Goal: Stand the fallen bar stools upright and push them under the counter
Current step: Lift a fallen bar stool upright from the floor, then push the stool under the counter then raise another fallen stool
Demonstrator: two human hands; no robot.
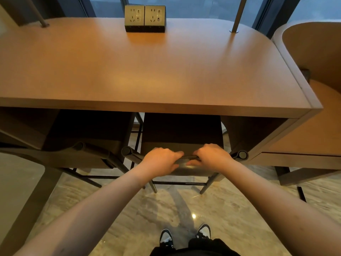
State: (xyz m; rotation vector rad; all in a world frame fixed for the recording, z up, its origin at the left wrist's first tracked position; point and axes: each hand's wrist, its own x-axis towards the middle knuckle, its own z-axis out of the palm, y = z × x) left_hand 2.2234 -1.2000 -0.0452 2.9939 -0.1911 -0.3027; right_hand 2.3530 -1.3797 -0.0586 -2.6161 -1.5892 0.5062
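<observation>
- Pushing the upright right-hand stool (181, 137) home: left hand (160, 159) and right hand (212, 156) sit side by side, fingers curled over its low backrest rail (188, 157).
- Judged best practice: press level and evenly with both hands so the legs slide straight on the polished floor (166, 206) without catching the neighbour.
- Second stool (86, 137) stands upright just left, seat already under the bench's near edge.
- Bench (166, 71): twin socket box (145, 18) at its far edge; no containers visible.

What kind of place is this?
Probably a lounge or shared work area: a long wooden counter by a window, pop-up power sockets on it, dark bar stools beneath, polished stone floor.
</observation>
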